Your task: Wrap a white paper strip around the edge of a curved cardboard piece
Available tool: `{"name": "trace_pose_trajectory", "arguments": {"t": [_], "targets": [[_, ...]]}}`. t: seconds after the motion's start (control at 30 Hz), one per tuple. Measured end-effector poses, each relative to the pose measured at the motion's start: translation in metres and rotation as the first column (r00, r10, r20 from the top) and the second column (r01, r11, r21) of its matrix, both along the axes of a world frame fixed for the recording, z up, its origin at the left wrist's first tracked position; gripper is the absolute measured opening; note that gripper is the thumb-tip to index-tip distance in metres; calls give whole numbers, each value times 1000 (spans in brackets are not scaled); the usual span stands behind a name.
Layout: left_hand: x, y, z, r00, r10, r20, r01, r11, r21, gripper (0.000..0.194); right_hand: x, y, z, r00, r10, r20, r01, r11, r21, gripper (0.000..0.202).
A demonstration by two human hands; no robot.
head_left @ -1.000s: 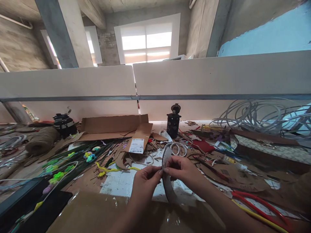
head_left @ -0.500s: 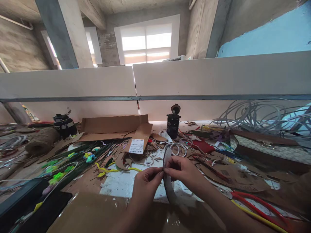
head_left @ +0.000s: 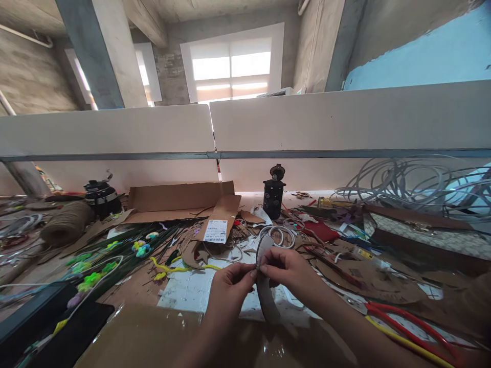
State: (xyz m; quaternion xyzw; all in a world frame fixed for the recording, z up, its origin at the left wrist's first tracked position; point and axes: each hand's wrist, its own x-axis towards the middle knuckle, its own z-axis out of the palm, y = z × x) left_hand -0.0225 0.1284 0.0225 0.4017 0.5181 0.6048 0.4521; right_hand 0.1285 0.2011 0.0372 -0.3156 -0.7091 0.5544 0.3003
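Note:
A thin curved grey strip [head_left: 267,301] stands upright between my hands, its top end near some white rings [head_left: 283,237]. My left hand [head_left: 232,289] pinches at the strip's left edge, thumb and forefinger pressed together. On the other side my right hand [head_left: 286,266] grips the strip around its middle, fingertips almost touching those of my left hand. Whether a small piece sits between the left fingertips is too small to tell. White paper [head_left: 187,294] lies below the hands.
Red-handled pliers [head_left: 406,322] lie at the right, near a patterned bag [head_left: 433,235]. A black bottle [head_left: 273,197] stands behind the hands. Cardboard [head_left: 180,197], a twine roll [head_left: 67,223] and yarn flowers [head_left: 92,279] are at the left.
The curved strip has tilted and shifted very slightly to the left. Both hands have barely moved and keep their pinching hold.

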Motion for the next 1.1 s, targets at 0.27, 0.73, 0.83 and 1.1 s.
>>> {"name": "trace_pose_trajectory", "arguments": {"t": [0.27,0.73,0.83,1.1], "targets": [[1,-2,4,1000,-20,12,20,1000,20,19,0,-1,-1,1000,-9,22,8,1000,25,13],[2,-1,-1,1000,-14,-4,14,999,44,12,0,-3,2,998,-37,52,34,998,59,14],[1,-1,-1,1000,-11,-6,11,999,47,13,0,-3,2,998,-40,51,37,998,59,14],[1,1,-4,1000,-10,-1,10,999,51,12,-1,-2,1,999,-31,41,28,998,52,16]]}}
